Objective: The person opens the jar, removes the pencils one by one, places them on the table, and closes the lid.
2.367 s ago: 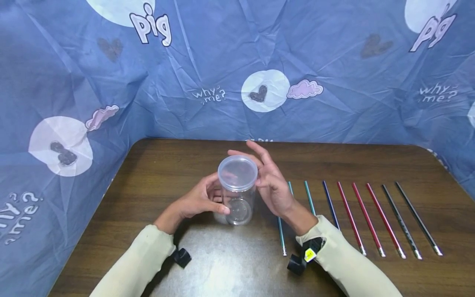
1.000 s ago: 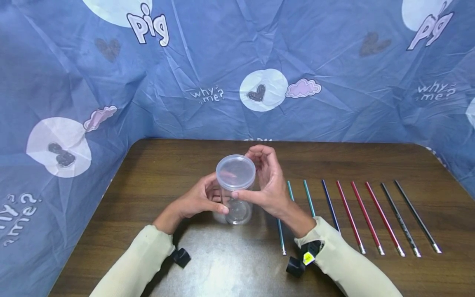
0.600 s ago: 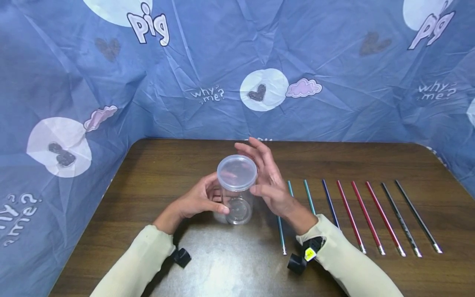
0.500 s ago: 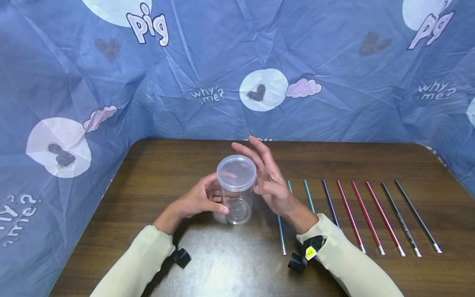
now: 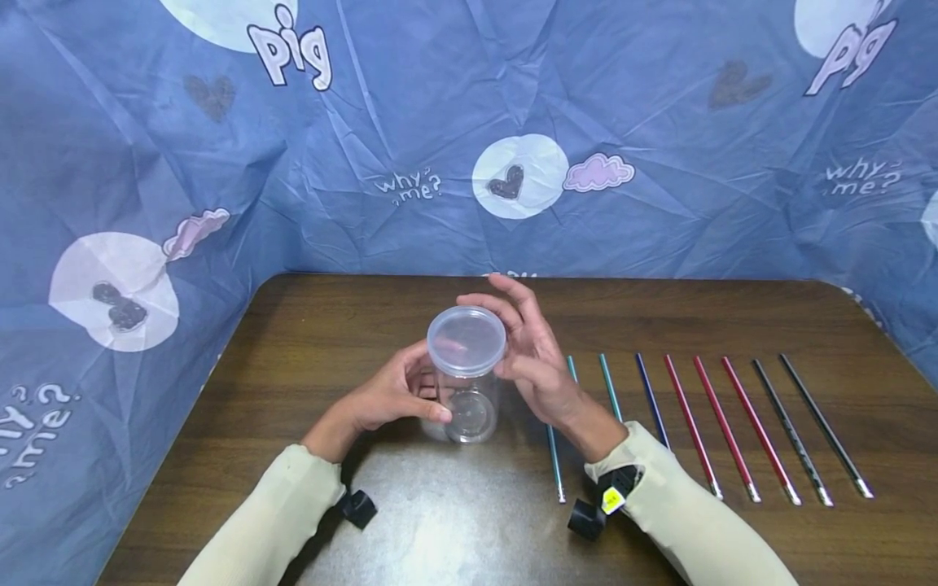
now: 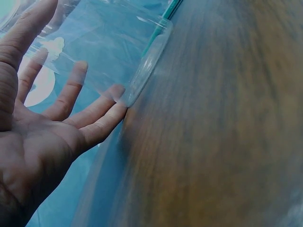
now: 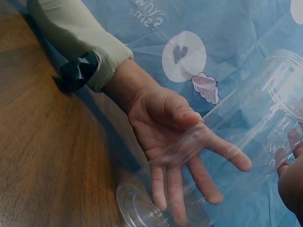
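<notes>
A clear plastic jar [image 5: 476, 407] with a translucent lid [image 5: 466, 338] stands upright on the table. My left hand [image 5: 392, 391] holds its left side, the thumb across the front and the fingers behind. Seen from the left wrist, the fingertips of that hand [image 6: 57, 123] lie along the jar wall [image 6: 104, 47], down near its base. My right hand [image 5: 538, 362] is at the lid's right side, thumb by the near right rim and fingers bent around the far edge. In the right wrist view, only part of the right hand [image 7: 291, 179] shows, beside the jar's upper end.
Several pencils lie in a row on the brown table [image 5: 308, 325] to the right: teal, blue [image 5: 652, 399], red [image 5: 721, 423] and dark ones [image 5: 824, 423]. One teal pencil [image 5: 554, 464] is partly hidden by the right hand. A blue printed cloth [image 5: 410, 98] hangs behind.
My right thumb has slid from the front of the lid back to its right side. The fingers lifted off the far edge, then came down to it again. Left hand and jar stay put.
</notes>
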The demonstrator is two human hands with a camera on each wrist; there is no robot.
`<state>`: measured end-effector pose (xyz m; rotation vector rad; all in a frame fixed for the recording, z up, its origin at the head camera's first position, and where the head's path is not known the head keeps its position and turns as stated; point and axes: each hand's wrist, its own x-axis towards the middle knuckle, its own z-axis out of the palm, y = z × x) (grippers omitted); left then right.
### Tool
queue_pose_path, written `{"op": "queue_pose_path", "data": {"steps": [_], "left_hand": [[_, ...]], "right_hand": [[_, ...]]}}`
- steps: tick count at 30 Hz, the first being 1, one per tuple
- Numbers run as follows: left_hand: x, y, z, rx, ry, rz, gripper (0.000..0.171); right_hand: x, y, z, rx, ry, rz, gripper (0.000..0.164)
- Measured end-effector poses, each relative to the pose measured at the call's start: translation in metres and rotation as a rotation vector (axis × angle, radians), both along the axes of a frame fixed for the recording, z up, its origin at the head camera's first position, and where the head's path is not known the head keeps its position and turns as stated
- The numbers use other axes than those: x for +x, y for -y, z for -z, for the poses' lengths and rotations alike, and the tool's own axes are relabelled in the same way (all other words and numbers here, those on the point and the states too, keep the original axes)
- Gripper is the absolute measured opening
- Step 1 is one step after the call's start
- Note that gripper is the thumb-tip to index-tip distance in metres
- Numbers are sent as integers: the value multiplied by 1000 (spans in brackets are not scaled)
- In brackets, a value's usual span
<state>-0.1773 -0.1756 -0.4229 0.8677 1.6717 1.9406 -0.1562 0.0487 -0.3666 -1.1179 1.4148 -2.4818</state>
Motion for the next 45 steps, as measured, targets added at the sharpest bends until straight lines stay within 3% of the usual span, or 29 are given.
{"op": "queue_pose_path", "data": {"steps": [13, 24, 28, 33, 45], "left_hand": [[0, 1, 2, 1, 0, 4, 88], [-1, 2, 3, 8, -8, 17, 85], [0, 2, 2, 0, 0, 13, 88], [-2, 1, 2, -5, -5, 10, 90], [-1, 1, 0, -12, -4, 1, 92]], "right_hand": [[-1, 4, 1, -8, -12, 90, 93], [0, 5, 0, 53, -70, 167, 99], [1, 3, 2, 93, -57, 134, 102], [1, 1, 1, 136, -31, 54, 88], [-1, 0, 3, 179, -47, 86, 75]]}}
